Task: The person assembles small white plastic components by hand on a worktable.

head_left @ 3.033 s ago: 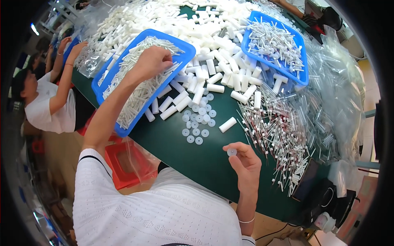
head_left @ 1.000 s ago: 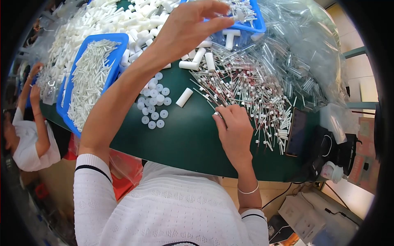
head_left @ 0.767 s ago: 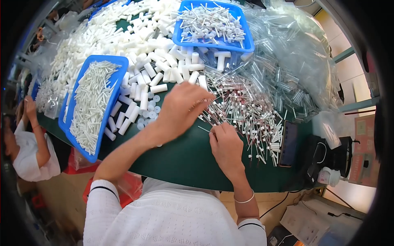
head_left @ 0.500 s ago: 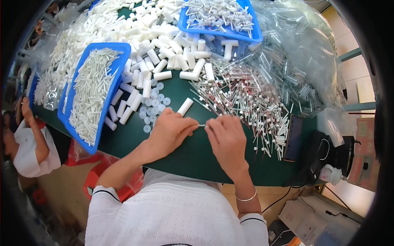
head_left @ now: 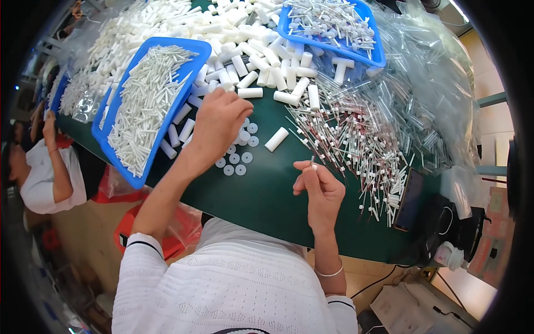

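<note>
My right hand [head_left: 321, 195] is closed, pinching a thin rod with a small white piece [head_left: 314, 166] between thumb and forefinger. Above the left part of the table, my left hand [head_left: 219, 119] has its fingers curled inward; whatever may be in them is hidden. Translucent round discs with centre holes [head_left: 246, 157] lie beneath and beside it. A single white foam-like cylinder [head_left: 276, 139] rests between the two hands. To the right spreads a pile of thin rods with white end pieces [head_left: 356, 139].
A blue tray [head_left: 149, 172] of short white sticks stands at left. Another blue tray [head_left: 328, 45] holds white-headed sticks at the back. White cylinders [head_left: 183, 33] are heaped behind. Clear plastic bags [head_left: 428, 61], a phone [head_left: 409, 200] and a co-worker [head_left: 50, 178] are at the sides.
My hands have parted. The left has moved up and left over the discs, while the right has shifted right, keeping the thin rod. The view has turned slightly.
</note>
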The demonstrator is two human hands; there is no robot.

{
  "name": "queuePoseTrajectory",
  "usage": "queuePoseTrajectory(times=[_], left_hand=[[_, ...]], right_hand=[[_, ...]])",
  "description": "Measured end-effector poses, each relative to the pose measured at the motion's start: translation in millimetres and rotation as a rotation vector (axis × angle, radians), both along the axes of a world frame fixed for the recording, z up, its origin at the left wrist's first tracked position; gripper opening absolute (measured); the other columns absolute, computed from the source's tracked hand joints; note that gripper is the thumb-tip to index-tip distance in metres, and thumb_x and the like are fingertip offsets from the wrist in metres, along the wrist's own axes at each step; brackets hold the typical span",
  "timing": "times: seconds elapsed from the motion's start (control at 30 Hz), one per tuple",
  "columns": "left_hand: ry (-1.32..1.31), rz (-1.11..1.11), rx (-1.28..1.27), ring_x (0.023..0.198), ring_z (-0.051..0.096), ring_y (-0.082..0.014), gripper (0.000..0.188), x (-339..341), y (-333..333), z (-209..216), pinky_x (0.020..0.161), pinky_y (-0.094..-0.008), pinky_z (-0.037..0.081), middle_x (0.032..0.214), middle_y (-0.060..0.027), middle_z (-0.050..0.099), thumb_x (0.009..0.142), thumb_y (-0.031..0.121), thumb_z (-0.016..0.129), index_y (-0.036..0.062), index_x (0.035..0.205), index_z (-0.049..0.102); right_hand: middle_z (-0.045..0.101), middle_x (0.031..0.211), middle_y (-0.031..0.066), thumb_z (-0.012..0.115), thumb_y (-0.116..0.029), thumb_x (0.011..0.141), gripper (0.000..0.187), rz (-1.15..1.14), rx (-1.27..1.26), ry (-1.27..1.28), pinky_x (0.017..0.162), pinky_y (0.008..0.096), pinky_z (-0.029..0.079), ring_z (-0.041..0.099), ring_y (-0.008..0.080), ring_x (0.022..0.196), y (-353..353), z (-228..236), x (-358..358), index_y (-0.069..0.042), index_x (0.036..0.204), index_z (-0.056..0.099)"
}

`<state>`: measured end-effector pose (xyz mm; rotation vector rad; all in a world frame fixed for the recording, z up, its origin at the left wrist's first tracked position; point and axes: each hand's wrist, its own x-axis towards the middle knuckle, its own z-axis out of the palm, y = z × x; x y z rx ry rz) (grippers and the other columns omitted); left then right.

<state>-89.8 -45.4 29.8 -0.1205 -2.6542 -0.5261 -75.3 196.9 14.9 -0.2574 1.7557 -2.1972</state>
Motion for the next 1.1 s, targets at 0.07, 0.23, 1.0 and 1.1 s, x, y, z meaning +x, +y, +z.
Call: queuePoseTrajectory(times=[0.07, 0.23, 1.0, 1.1], left_hand=[[0.029, 0.042, -0.115, 0.080, 0.054, -0.0269, 0.010, -17.0, -10.8, -9.5, 0.073, -0.0377, 0.045, 0.081, -0.0070, 0.062, 0.078, 0.007, 0.072, 0.0041, 0.087, 0.069], [-0.185, 0.079, -0.225, 0.091, 0.053, -0.0268, 0.017, -25.4, -12.0, -10.0, 0.079, -0.0392, 0.044, 0.086, -0.0085, 0.060, 0.074, 0.011, 0.075, 0.0045, 0.087, 0.067], [-0.577, -0.082, 1.607, 0.090, 0.068, -0.0162, 0.029, 50.6, 55.5, -9.3, 0.076, -0.0239, 0.055, 0.112, -0.0144, 0.067, 0.094, 0.008, 0.059, -0.0021, 0.122, 0.061], [-0.576, -0.107, 1.649, 0.090, 0.068, -0.0156, 0.035, 49.9, 57.4, -8.4, 0.076, -0.0245, 0.054, 0.111, -0.0125, 0.067, 0.091, 0.007, 0.063, -0.0026, 0.125, 0.059]], right_hand=[[0.049, 0.070, -0.0035, 0.057, -0.021, 0.099, 0.025, 0.067, 0.140, -0.027, 0.054, 0.0202, 0.036, 0.041, 0.0032, 0.060, -0.4, 2.3, -0.4, 0.000, 0.107, 0.069], [0.048, 0.074, -0.0031, 0.055, -0.019, 0.101, 0.025, 0.080, 0.178, 0.033, 0.053, 0.0209, 0.032, 0.038, 0.0040, 0.061, 3.6, 3.6, 6.9, 0.002, 0.109, 0.067], [0.053, 0.062, 0.0069, 0.065, 0.000, 0.080, 0.005, -0.023, 0.534, 0.493, 0.044, 0.0301, 0.037, 0.048, 0.0172, 0.046, 2.0, 11.9, 8.0, -0.001, 0.077, 0.060], [0.054, 0.063, 0.0075, 0.064, 0.000, 0.081, 0.005, -0.011, 0.545, 0.519, 0.044, 0.0304, 0.037, 0.048, 0.0180, 0.046, 3.0, 14.3, 6.0, -0.001, 0.078, 0.060]])
